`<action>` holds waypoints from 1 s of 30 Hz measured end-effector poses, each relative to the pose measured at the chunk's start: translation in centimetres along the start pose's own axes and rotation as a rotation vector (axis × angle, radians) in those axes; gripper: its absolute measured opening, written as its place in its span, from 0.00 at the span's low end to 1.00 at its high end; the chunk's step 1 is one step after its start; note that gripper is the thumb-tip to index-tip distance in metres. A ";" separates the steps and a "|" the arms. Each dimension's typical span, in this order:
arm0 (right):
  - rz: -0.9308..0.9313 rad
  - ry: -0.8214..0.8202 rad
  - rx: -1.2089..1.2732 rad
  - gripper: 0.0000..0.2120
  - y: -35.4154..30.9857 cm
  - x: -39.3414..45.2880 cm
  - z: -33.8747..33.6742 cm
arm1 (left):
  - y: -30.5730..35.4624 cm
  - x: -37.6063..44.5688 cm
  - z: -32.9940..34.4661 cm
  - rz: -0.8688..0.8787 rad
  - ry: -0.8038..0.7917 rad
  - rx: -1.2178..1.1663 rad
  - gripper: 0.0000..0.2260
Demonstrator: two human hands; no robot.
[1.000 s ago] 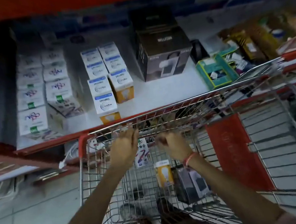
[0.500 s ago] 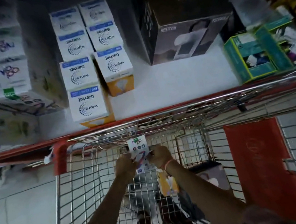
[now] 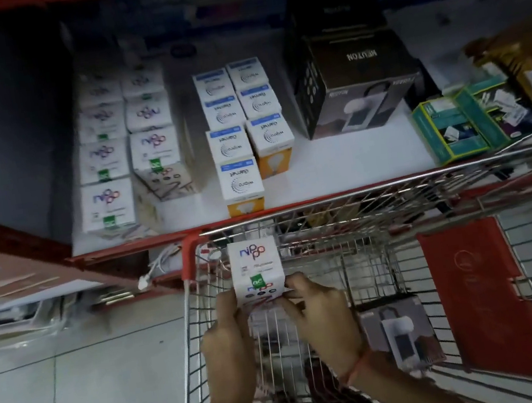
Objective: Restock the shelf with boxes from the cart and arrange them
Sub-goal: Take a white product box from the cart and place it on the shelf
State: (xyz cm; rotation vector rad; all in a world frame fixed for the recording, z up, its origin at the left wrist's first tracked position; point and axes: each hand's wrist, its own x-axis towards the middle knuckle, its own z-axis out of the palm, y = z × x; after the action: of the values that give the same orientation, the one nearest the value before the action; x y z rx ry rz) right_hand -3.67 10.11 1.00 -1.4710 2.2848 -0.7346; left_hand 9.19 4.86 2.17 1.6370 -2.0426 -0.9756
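A white Nippo box is held above the wire cart, near its front left corner. My left hand grips its lower left side and my right hand grips its lower right side. On the white shelf beyond the cart stand two rows of matching Nippo boxes at the left and two rows of white and orange Wipro boxes in the middle. A grey and black box lies in the cart to the right of my hands.
A large black Neuton box stands on the shelf right of the Wipro rows. Green packs and brown packets fill the shelf's right end. A red flap hangs in the cart. A lower shelf juts out at left above the tiled floor.
Both hands reached down into the cart, closed on the Nippo box and lifted it up to the cart's front rim. The view has pulled back from the shelf.
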 end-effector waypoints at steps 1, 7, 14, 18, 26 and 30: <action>-0.060 0.061 0.004 0.11 -1.3 0.3 0.0 | -0.1 0.2 -1.1 0.019 0.052 0.018 0.11; -0.203 0.297 -0.097 0.14 -7.8 5.5 0.1 | 1.2 4.4 -5.7 0.093 0.349 -0.039 0.08; 0.095 0.142 -0.156 0.12 -10.2 10.3 0.5 | 0.7 10.8 -4.6 0.048 0.362 -0.025 0.08; 0.070 0.047 -0.223 0.06 -11.0 11.6 1.1 | -0.1 12.2 -3.8 -0.010 0.359 0.019 0.05; -0.031 0.086 -0.198 0.11 -9.0 11.4 3.2 | -0.9 11.9 -3.2 0.032 0.302 0.123 0.10; -0.115 0.191 -0.067 0.12 -6.6 9.1 4.5 | -0.9 8.9 -2.0 -0.008 0.325 -0.026 0.21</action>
State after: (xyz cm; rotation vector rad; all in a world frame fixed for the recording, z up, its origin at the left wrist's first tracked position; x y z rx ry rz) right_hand -0.24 -1.47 1.23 -1.6377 2.4009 -0.8735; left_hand 8.69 -4.27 1.64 1.6668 -1.8000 -0.6812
